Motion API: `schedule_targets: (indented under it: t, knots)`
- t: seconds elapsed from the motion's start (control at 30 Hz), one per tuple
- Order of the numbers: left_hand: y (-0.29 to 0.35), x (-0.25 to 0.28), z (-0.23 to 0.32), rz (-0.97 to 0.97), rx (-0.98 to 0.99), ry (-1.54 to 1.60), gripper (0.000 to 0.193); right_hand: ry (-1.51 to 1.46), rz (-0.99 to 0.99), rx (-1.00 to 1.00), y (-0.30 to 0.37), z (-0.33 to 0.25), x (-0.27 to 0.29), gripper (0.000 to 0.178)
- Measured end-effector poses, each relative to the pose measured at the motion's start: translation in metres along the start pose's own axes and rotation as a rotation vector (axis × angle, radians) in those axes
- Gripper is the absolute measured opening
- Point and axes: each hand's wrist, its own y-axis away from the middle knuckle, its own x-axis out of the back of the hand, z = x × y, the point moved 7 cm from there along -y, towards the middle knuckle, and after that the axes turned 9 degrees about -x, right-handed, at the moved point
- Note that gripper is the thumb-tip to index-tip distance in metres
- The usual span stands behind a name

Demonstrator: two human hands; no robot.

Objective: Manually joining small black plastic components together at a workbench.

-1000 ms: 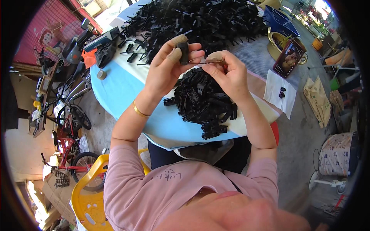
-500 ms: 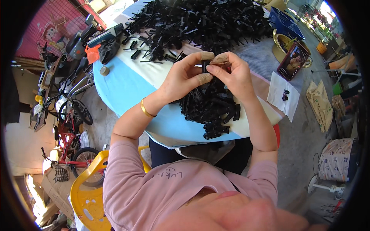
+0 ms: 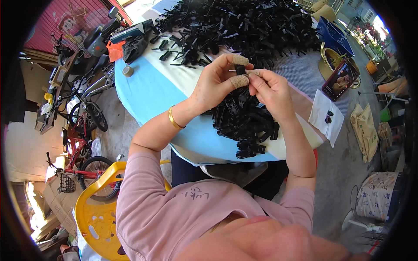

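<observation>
A small black piece [image 3: 240, 69] is held upright by the left hand [image 3: 213, 85], above the near part of the desk [image 3: 146, 95], the grip closed on it between a finger and thumb bound in tan wraps [image 3: 240, 81], perhaps worn to guard the skin. The right hand [image 3: 274, 93] is brought in beside it, thumb and fingertip pinched together; whether anything is caught between them cannot be told. The piece thus seems to be steadied by one hand for the fingertips of the other. A smaller pile [image 3: 244, 117] is kept just below, within easy reach, while a larger heap [image 3: 244, 26] is spread beyond, presumably so the two are not mixed. A phone [image 3: 339, 80] is propped, apparently against a gold pot [image 3: 324, 69], probably for viewing.
</observation>
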Motion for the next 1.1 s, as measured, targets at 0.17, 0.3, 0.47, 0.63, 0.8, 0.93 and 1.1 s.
schedule_targets:
  t: [0.17,0.3,0.47,0.63,0.8,0.93,1.1]
  knots:
    - [0.007,0.002,0.001,-0.025,-0.102,-0.107,0.027,0.047,0.046,0.079,0.002,0.002,-0.005,0.015]
    - [0.008,0.001,0.002,-0.009,-0.17,-0.278,0.028,0.088,0.057,0.055,-0.001,0.007,-0.003,0.015]
    - [0.005,-0.001,0.006,0.03,-0.116,-0.106,0.029,0.021,0.02,0.191,0.002,-0.006,-0.002,0.014]
    - [0.005,0.002,0.007,0.082,-0.223,-0.101,0.025,0.097,0.047,0.225,0.004,-0.009,-0.005,0.015]
    - [0.009,-0.001,0.012,-0.034,-0.296,-0.405,0.03,0.126,0.06,0.13,0.0,0.0,-0.001,0.015]
    - [-0.003,-0.004,0.019,-0.199,-0.256,-0.541,0.035,0.085,0.114,0.167,-0.002,-0.009,0.017,0.015]
    - [-0.022,0.036,0.003,-0.172,0.007,-0.441,0.041,-0.027,0.209,0.145,-0.005,-0.004,0.033,0.014]
